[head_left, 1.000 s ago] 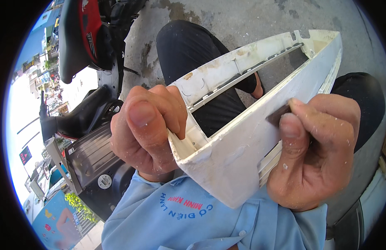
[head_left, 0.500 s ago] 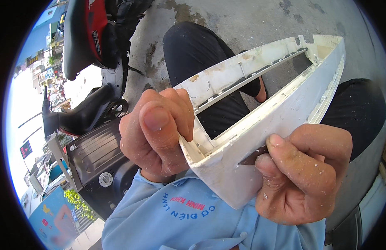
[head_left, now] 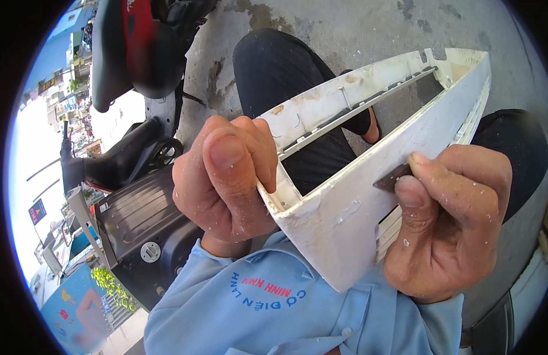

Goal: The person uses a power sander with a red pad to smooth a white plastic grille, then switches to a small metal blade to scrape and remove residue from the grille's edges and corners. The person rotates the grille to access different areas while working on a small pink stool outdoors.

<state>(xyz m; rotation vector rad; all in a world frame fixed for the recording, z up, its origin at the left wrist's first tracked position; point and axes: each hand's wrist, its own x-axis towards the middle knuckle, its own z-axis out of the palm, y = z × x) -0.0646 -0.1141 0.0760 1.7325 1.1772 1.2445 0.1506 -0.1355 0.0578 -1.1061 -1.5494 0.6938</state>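
A long white plastic casing [head_left: 327, 236] with an open frame slants across my lap, its near end toward me. My left hand [head_left: 223, 177] is closed round the casing's near left corner, thumb bent on top. Between the thumb and forefinger of my right hand [head_left: 454, 222] is a small dark flat blade [head_left: 392, 178], its pointed tip against or just over the casing's outer side wall. A raised, peeling flake [head_left: 347, 211] shows on that wall, left of the blade. Slots appear in the casing below my right hand. White specks dot both hands.
My dark-trousered knees [head_left: 277, 71] are bent on either side of the casing, above a stained concrete floor [head_left: 368, 23]. At left stands a motorbike [head_left: 117, 53] in black and red, beside a dark ribbed plastic panel [head_left: 135, 207]. A bright street lies beyond.
My right hand and the blade have moved up and to the right along the casing wall. The flake and slots now show where the hand was. My left hand keeps its grip.
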